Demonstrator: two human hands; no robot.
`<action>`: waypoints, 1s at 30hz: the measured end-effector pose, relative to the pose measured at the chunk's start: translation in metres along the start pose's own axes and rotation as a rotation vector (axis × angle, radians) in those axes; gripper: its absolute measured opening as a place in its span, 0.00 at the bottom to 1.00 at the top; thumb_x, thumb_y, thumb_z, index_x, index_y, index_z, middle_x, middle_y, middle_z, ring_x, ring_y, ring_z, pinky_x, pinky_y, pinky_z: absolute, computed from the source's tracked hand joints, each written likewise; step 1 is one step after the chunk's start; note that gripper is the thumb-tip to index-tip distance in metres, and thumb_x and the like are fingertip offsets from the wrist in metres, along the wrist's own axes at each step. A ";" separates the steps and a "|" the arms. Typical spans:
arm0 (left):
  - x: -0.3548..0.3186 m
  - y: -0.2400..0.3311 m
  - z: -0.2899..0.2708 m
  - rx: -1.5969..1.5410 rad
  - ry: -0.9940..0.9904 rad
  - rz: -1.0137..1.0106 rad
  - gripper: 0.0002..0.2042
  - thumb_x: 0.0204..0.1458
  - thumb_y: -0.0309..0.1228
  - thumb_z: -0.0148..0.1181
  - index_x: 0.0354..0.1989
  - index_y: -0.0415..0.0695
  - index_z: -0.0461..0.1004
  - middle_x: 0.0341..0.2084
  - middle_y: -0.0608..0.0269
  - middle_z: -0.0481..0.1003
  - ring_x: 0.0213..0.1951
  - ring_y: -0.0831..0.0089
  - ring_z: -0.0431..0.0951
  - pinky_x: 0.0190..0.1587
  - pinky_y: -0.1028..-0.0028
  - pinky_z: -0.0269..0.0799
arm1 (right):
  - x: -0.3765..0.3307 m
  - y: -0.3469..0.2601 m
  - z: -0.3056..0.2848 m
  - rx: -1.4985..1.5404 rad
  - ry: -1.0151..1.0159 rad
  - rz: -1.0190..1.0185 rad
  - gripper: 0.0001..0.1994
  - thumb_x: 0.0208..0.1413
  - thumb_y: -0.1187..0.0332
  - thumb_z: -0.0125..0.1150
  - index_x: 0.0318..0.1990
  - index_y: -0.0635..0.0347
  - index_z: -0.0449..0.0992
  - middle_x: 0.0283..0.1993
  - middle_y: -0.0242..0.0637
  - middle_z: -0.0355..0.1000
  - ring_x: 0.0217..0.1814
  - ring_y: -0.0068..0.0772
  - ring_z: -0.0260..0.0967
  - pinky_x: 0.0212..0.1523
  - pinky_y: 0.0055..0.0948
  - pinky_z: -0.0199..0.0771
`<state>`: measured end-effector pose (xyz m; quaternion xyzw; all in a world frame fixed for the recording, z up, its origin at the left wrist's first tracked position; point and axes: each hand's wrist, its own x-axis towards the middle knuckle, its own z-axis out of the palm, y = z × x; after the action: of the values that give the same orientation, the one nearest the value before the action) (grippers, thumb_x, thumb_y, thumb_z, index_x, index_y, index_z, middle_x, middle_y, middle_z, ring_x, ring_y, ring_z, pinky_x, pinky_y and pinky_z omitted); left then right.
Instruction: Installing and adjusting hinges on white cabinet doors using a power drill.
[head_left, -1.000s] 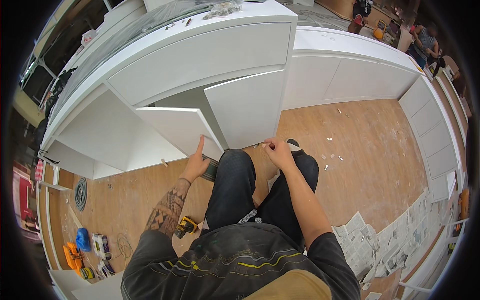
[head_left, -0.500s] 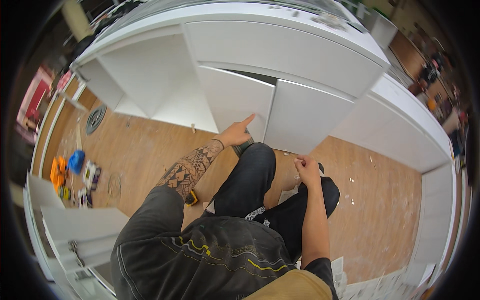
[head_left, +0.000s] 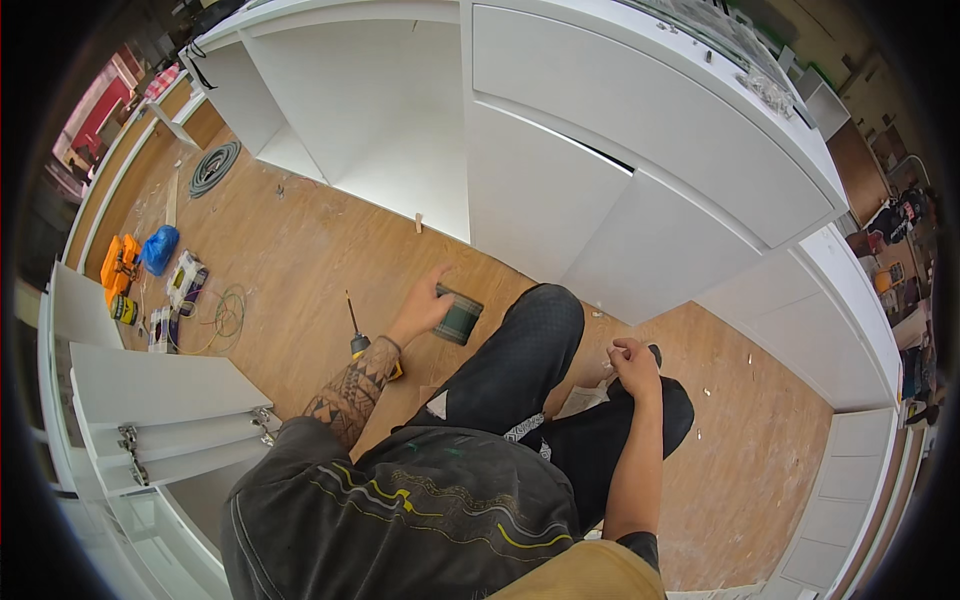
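My left hand (head_left: 428, 308) is low over the floor, left of my bent left knee. Its index finger is stretched out while the other fingers are closed on a flat, dark green plaid piece (head_left: 460, 315) whose kind I cannot make out. My right hand (head_left: 634, 366) is above my right knee, fingers curled in a pinch; whatever they hold, if anything, is hidden. Ahead, the left cabinet door (head_left: 540, 185) lies nearly flush beside the right door (head_left: 660, 245). A yellow and black drill (head_left: 361, 347) with a long bit is on the floor beside my left forearm.
Left of the doors is an open white cabinet compartment (head_left: 370, 110). A grey hose coil (head_left: 213, 168), a blue bag (head_left: 159, 249), an orange case (head_left: 120, 268) and thin wires (head_left: 230, 312) lie on the left floor. A hinged white panel (head_left: 165, 395) juts out at the lower left.
My left hand has drawn back from the door, down and left, carrying the plaid piece. The left door has gone from ajar to nearly flush. My view has shifted.
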<state>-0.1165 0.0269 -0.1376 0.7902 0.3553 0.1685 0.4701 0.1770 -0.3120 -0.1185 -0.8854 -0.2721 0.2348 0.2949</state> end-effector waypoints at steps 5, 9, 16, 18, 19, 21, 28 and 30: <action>-0.042 -0.051 0.007 0.065 -0.076 -0.226 0.33 0.49 0.30 0.58 0.68 0.42 0.68 0.35 0.46 0.80 0.33 0.61 0.78 0.39 0.64 0.74 | 0.012 0.017 0.011 -0.052 -0.045 -0.084 0.20 0.60 0.59 0.66 0.53 0.67 0.80 0.33 0.47 0.81 0.34 0.36 0.81 0.37 0.34 0.78; -0.063 -0.070 0.018 0.037 -0.075 -0.152 0.33 0.49 0.29 0.58 0.68 0.39 0.68 0.43 0.42 0.80 0.35 0.62 0.79 0.42 0.65 0.75 | 0.017 0.014 0.020 -0.045 -0.077 -0.045 0.21 0.61 0.59 0.66 0.53 0.67 0.80 0.34 0.47 0.81 0.35 0.37 0.81 0.38 0.35 0.78; -0.061 -0.051 0.019 0.110 -0.118 -0.127 0.32 0.50 0.27 0.57 0.68 0.38 0.68 0.51 0.39 0.78 0.39 0.60 0.81 0.49 0.64 0.75 | 0.005 -0.021 0.013 -0.005 -0.160 0.069 0.25 0.60 0.55 0.65 0.56 0.68 0.79 0.48 0.60 0.80 0.52 0.55 0.80 0.55 0.43 0.78; -0.057 -0.046 0.019 0.081 -0.121 -0.154 0.32 0.49 0.28 0.57 0.68 0.38 0.67 0.47 0.38 0.79 0.35 0.59 0.80 0.46 0.63 0.75 | 0.005 -0.017 0.013 -0.013 -0.164 0.079 0.26 0.60 0.55 0.65 0.57 0.68 0.79 0.49 0.61 0.80 0.53 0.55 0.80 0.56 0.43 0.78; -0.054 -0.045 0.020 0.100 -0.114 -0.144 0.32 0.50 0.28 0.57 0.68 0.38 0.67 0.47 0.38 0.80 0.35 0.59 0.80 0.46 0.63 0.75 | 0.007 -0.010 0.015 -0.004 -0.153 0.060 0.25 0.60 0.56 0.65 0.57 0.68 0.78 0.42 0.53 0.80 0.42 0.45 0.79 0.43 0.38 0.77; -0.048 -0.042 0.021 0.123 -0.115 -0.130 0.32 0.50 0.28 0.57 0.68 0.39 0.67 0.46 0.38 0.80 0.34 0.59 0.80 0.45 0.63 0.75 | 0.009 0.003 0.018 0.011 -0.137 0.048 0.24 0.61 0.58 0.65 0.58 0.67 0.78 0.35 0.46 0.80 0.30 0.34 0.77 0.30 0.34 0.76; -0.038 -0.045 0.011 -0.009 0.042 -0.036 0.30 0.50 0.24 0.57 0.67 0.42 0.69 0.39 0.50 0.80 0.35 0.71 0.78 0.40 0.69 0.75 | 0.000 -0.017 0.007 0.013 -0.188 0.099 0.26 0.61 0.54 0.64 0.57 0.68 0.79 0.52 0.62 0.79 0.57 0.56 0.79 0.58 0.43 0.77; -0.031 -0.040 0.005 -0.136 0.086 -0.053 0.30 0.50 0.23 0.57 0.67 0.42 0.70 0.37 0.55 0.79 0.36 0.73 0.78 0.40 0.70 0.75 | 0.000 -0.019 0.007 0.003 -0.186 0.086 0.26 0.61 0.54 0.64 0.57 0.68 0.79 0.52 0.61 0.79 0.57 0.56 0.78 0.58 0.42 0.77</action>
<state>-0.1508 0.0141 -0.1724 0.7389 0.3836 0.2137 0.5110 0.1664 -0.2965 -0.1116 -0.8702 -0.2595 0.3289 0.2592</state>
